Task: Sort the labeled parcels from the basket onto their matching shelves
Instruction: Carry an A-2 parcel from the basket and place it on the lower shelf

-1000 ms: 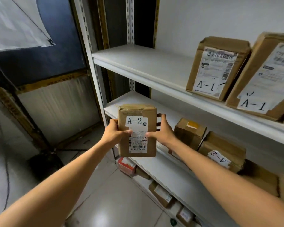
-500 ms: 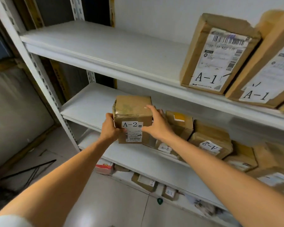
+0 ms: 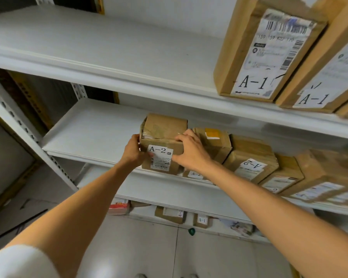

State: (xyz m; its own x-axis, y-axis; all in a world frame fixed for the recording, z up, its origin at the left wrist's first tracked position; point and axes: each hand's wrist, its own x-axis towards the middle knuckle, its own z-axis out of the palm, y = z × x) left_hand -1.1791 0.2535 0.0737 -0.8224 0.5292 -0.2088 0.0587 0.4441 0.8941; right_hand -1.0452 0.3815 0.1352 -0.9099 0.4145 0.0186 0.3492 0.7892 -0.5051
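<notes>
Plain white rack: my A-2 box (image 3: 163,157) sits at the front edge of the middle shelf (image 3: 92,133), right beside the other A-2 boxes (image 3: 249,155). My left hand (image 3: 133,151) grips its side and my right hand (image 3: 191,153) curls over the top corner. I reckon next is nudging it back and letting go.

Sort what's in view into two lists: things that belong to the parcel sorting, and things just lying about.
Belongs to the job:
A-2 parcel at the front edge of the middle shelf
parcel row beside it
A-1 parcels on the top shelf

Just lying about:
green object on the floor
red-and-white pack low down
</notes>
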